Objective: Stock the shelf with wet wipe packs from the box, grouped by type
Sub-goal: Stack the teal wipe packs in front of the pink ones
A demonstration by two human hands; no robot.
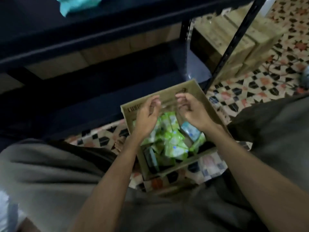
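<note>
Right now the person crouches over an open cardboard box (168, 104) on the floor, knees in grey cloth to either side of it. Both forearms reach in over the box. The left hand (147, 113) and right hand (192, 111) hover above its far end, fingers loosely curled toward each other; neither appears to hold a pack, though something thin and clear may be stretched between the fingertips, and the blur keeps me from being sure.

Inside the box, below the hands, lies a jumble of green wipe packs (173, 139), with a pale blue pack (189, 130) against the right wall and a darker pack (151, 158) standing near the left wall.

My worry is the sorting. The types are mixed in the box and the light is dim, so a grab by feel could put a blue pack among the green ones. The packs look soft and slippery, and a handful taken at once might spill.

Beyond the box stands the dark metal shelf (100, 30), its lower level just past the box's far wall. A teal pack (75, 4) already sits on an upper level. Right of the shelf's upright, more cardboard cartons (247, 41) are stacked on the patterned tile floor (260, 84), which also shows beside and under the box.
</note>
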